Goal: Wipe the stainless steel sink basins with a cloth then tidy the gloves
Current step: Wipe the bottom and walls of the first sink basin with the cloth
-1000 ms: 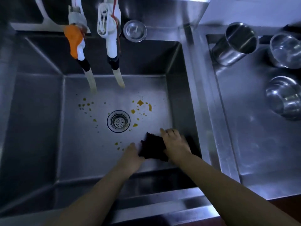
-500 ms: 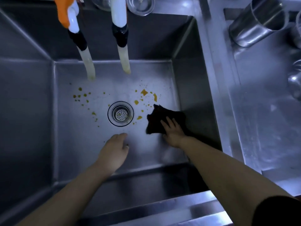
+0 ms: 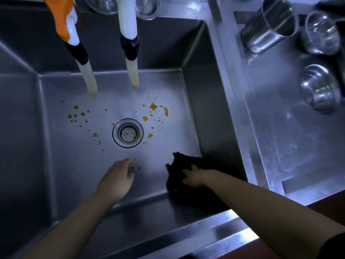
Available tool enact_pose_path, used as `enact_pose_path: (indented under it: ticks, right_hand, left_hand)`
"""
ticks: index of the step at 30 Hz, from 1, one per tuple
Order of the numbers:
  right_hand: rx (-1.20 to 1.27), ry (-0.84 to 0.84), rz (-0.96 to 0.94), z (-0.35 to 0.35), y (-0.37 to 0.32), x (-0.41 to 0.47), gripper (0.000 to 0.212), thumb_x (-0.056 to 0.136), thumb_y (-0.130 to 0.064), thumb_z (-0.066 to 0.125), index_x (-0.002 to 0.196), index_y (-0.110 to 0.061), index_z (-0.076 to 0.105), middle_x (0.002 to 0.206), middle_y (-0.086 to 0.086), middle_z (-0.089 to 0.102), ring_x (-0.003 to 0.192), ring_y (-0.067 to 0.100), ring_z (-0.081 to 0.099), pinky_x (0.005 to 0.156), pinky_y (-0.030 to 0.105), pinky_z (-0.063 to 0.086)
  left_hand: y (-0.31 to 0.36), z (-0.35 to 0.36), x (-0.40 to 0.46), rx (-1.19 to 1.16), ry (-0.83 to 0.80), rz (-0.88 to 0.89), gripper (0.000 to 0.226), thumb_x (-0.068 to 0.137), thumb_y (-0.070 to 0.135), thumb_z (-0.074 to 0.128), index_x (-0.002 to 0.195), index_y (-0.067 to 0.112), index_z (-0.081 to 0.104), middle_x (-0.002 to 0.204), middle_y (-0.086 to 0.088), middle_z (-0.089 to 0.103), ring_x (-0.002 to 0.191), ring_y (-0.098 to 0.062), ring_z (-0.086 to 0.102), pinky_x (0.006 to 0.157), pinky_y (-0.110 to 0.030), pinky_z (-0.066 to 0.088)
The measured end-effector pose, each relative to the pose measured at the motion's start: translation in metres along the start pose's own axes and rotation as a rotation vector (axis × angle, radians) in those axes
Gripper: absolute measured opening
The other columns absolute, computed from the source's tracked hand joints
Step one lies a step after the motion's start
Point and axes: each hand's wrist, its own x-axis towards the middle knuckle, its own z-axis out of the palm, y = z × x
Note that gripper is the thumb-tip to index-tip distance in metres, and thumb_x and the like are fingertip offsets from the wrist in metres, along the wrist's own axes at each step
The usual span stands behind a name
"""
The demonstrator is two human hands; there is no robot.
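Observation:
The left sink basin (image 3: 205, 90) has yellow-orange stains (image 3: 153, 107) scattered round its drain strainer (image 3: 127, 132). A dark cloth (image 3: 175, 165) lies on the basin floor in the near right corner. My right hand (image 3: 194, 177) presses on it with fingers spread. To the left, my left hand (image 3: 115, 178) hovers relaxed and holds nothing, its fingertips beside a few small stains. An orange glove (image 3: 59, 15) hangs over the left tap at the top.
Two taps with pale hoses (image 3: 88, 77) (image 3: 133, 73) hang into the basin. Glass bowls (image 3: 147, 6) sit on the back ledge. The right basin (image 3: 280, 146) holds steel cups (image 3: 268, 25) (image 3: 319, 86) and a glass (image 3: 322, 32).
My left hand let go of the cloth and moved left. My right hand pushed the cloth away toward the stains, then drew it back to the near right corner.

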Motion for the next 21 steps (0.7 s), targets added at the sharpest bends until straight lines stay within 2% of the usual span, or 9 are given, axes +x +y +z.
enact_pose_path:
  ticks: [2, 4, 7, 9, 11, 15, 18, 21]
  right_hand:
    - [0.129, 0.128, 0.175, 0.004, -0.019, 0.008, 0.072, 0.1, -0.042, 0.032, 0.149, -0.003, -0.003, 0.157, 0.019, -0.007, 0.144, 0.037, 0.003, 0.116, 0.041, 0.01]
    - [0.321, 0.208, 0.311, 0.012, -0.038, 0.023, 0.082, 0.098, -0.048, 0.032, 0.146, 0.006, -0.007, 0.156, 0.022, -0.009, 0.144, 0.037, -0.001, 0.116, 0.041, 0.007]
    - [0.668, 0.394, 0.421, 0.024, -0.068, 0.048, 0.092, 0.094, -0.057, 0.035, 0.146, 0.005, -0.01, 0.156, 0.022, -0.014, 0.143, 0.042, -0.008, 0.116, 0.049, 0.002]
    - [0.815, 0.567, 0.42, 0.024, -0.083, 0.064, 0.094, 0.093, -0.054, 0.04, 0.145, 0.006, -0.009, 0.155, 0.025, -0.013, 0.141, 0.047, -0.01, 0.115, 0.051, -0.002]
    - [0.834, 0.653, 0.4, 0.021, -0.087, 0.076, 0.098, 0.09, -0.053, 0.045, 0.145, 0.008, -0.009, 0.153, 0.028, -0.014, 0.139, 0.05, -0.011, 0.114, 0.052, -0.005]
    - [0.78, 0.764, 0.315, 0.01, -0.078, 0.097, 0.11, 0.083, -0.068, 0.045, 0.146, 0.006, -0.007, 0.154, 0.026, -0.015, 0.14, 0.048, -0.013, 0.113, 0.05, -0.01]
    - [0.738, 0.866, 0.219, -0.016, -0.072, 0.109, 0.106, 0.085, -0.066, 0.044, 0.147, 0.003, -0.007, 0.155, 0.023, -0.014, 0.141, 0.044, -0.013, 0.112, 0.048, -0.014]
    - [0.596, 0.947, 0.106, -0.051, -0.066, 0.12, 0.099, 0.087, -0.066, 0.036, 0.148, -0.002, -0.01, 0.155, 0.02, -0.018, 0.141, 0.04, -0.02, 0.111, 0.046, -0.019]
  left_hand:
    - [-0.007, -0.001, 0.005, 0.071, 0.01, -0.012, 0.053, 0.091, 0.02, 0.051, 0.142, 0.02, 0.036, 0.139, -0.007, 0.044, 0.126, -0.024, 0.043, 0.103, -0.035, 0.037]
    - [-0.014, -0.001, 0.01, 0.18, 0.014, -0.015, 0.056, 0.09, 0.023, 0.052, 0.143, 0.02, 0.034, 0.142, -0.006, 0.041, 0.127, -0.025, 0.041, 0.103, -0.036, 0.038]
    - [-0.024, 0.001, 0.018, 0.379, 0.082, 0.0, 0.063, 0.087, 0.028, 0.056, 0.143, 0.021, 0.03, 0.146, -0.002, 0.035, 0.129, -0.023, 0.039, 0.1, -0.037, 0.038]
    - [-0.03, 0.001, 0.024, 0.467, 0.138, -0.028, 0.071, 0.084, 0.033, 0.061, 0.145, 0.02, 0.027, 0.151, -0.002, 0.029, 0.135, -0.023, 0.033, 0.102, -0.04, 0.034]
    - [-0.038, 0.003, 0.032, 0.547, 0.169, -0.062, 0.081, 0.083, 0.038, 0.062, 0.148, 0.019, 0.018, 0.156, -0.004, 0.019, 0.141, -0.024, 0.022, 0.108, -0.043, 0.027]
    - [-0.049, 0.005, 0.045, 0.652, 0.141, -0.142, 0.094, 0.083, 0.049, 0.059, 0.15, 0.016, 0.002, 0.159, -0.009, 0.003, 0.145, -0.028, 0.006, 0.113, -0.049, 0.019]
    - [-0.051, 0.004, 0.052, 0.705, 0.095, -0.2, 0.102, 0.081, 0.055, 0.058, 0.148, 0.009, -0.004, 0.158, -0.014, -0.003, 0.145, -0.033, 0.0, 0.112, -0.053, 0.017]
    - [-0.052, 0.005, 0.056, 0.755, 0.073, -0.236, 0.106, 0.082, 0.057, 0.057, 0.147, 0.004, -0.007, 0.157, -0.016, -0.006, 0.144, -0.036, 0.0, 0.112, -0.054, 0.018]
